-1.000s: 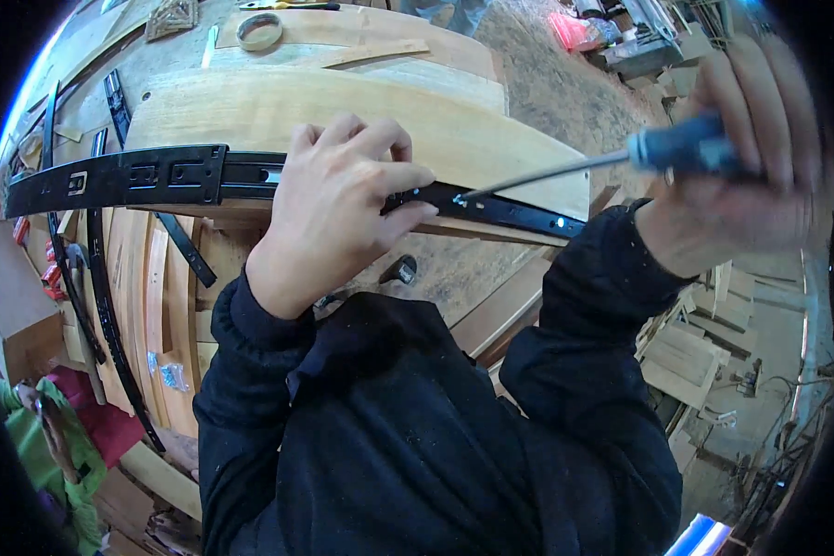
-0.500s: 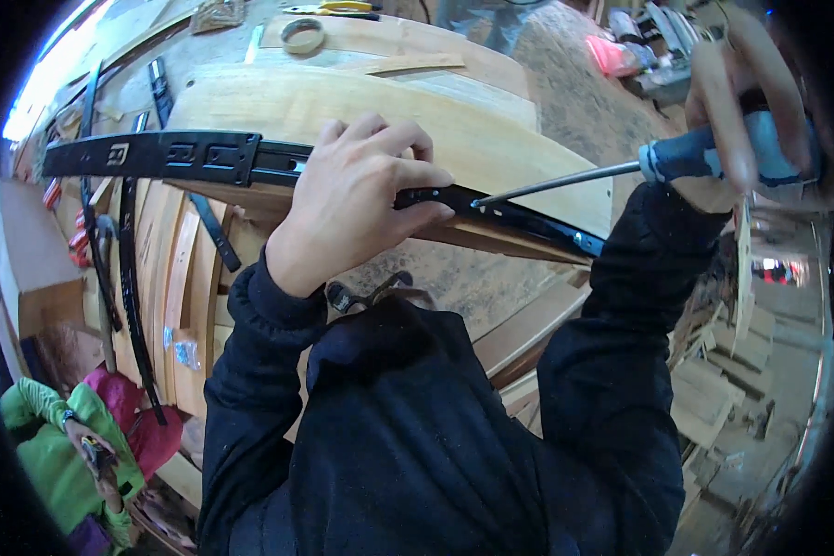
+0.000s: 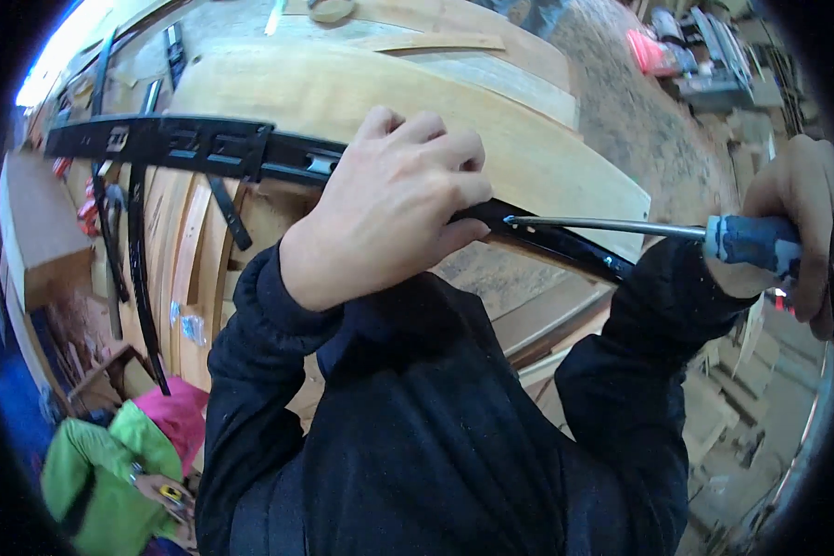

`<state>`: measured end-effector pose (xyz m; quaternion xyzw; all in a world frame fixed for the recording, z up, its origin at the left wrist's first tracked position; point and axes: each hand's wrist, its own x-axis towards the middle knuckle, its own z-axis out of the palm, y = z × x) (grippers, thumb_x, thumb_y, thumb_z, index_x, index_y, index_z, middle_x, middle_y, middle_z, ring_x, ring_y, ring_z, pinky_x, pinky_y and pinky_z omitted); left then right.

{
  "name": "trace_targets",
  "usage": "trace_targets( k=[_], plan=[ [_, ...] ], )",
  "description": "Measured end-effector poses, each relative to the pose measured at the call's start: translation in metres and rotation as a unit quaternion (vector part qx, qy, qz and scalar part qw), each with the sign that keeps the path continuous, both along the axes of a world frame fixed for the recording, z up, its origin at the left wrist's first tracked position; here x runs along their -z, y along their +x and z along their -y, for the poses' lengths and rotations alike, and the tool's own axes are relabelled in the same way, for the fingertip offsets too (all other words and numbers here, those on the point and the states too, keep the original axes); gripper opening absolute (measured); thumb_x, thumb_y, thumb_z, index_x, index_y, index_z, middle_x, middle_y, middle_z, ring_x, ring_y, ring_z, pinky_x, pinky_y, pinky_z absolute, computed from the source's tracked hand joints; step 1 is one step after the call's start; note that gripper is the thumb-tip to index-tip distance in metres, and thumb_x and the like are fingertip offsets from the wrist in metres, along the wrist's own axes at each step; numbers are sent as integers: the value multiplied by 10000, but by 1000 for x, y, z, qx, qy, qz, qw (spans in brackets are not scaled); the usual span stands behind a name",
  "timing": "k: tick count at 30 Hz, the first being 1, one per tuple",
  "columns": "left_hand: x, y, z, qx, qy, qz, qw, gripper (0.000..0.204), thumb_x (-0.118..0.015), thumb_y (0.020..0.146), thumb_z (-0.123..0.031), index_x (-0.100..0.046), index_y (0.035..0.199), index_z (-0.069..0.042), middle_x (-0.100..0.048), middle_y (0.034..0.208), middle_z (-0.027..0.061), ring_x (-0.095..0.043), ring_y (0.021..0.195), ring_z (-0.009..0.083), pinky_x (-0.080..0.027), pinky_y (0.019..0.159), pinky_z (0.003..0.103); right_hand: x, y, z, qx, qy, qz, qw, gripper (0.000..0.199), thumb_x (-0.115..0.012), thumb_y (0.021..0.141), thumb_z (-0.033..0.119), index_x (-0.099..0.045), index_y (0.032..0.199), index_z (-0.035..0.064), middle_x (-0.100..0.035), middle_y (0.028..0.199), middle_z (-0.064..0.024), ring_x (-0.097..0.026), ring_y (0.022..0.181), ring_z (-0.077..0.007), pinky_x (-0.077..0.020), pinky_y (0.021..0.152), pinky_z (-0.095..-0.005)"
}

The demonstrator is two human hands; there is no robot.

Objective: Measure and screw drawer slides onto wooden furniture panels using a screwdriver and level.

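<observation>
A long black metal drawer slide (image 3: 215, 148) lies along the near edge of a pale wooden board (image 3: 343, 83). Over its middle, my left hand (image 3: 394, 199) is closed, thumb on the near side and fingers curled over the far side. My right hand (image 3: 802, 218), at the right, grips the blue-grey handle of a screwdriver (image 3: 621, 225). The shaft points left, nearly level, and its tip meets the slide just right of my left thumb. Whether a screw sits under the tip is too small to tell. Part of the slide is hidden beneath my left hand.
More black slides (image 3: 137, 269) lie at the left beside wooden strips (image 3: 190, 246). A tape roll (image 3: 332, 9) rests at the far edge. Lower left, a person in green (image 3: 93, 473) holds a yellow-and-black tool. Wood offcuts (image 3: 709, 408) lie at the right, a pink item (image 3: 653, 54) at upper right.
The view has shifted, so the board and slide appear farther right. My right hand has lowered, bringing the screwdriver nearly level. Its tip stays at the slide. My left hand keeps its hold.
</observation>
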<state>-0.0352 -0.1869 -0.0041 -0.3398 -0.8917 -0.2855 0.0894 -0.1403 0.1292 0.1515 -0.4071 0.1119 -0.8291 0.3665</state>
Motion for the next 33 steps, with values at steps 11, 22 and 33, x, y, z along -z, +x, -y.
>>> trace_targets(
  k=[11,22,33],
  plan=[
    [4,-14,-1,73,41,34,996,237,-792,792,-290,-758,961,-128,-631,953,16,-556,910,228,-393,820,374,20,85,158,87,-22,-15,996,309,-573,886,-119,-657,614,1,-667,584,-137,-646,456,-194,-566,425,-264],
    [7,-11,-1,71,53,26,996,260,-834,737,-257,-761,956,-137,-639,952,7,-572,907,226,-409,831,376,6,36,53,51,-87,-59,993,280,-618,888,-94,-663,637,22,-658,575,-105,-638,470,-160,-555,452,-229],
    [3,-11,0,65,41,52,996,239,-808,770,-266,-758,967,-140,-638,961,5,-560,914,219,-395,827,363,27,66,137,-14,-106,-67,992,196,-635,899,-37,-676,723,39,-626,594,-72,-621,497,-140,-532,462,-220]
  ],
)
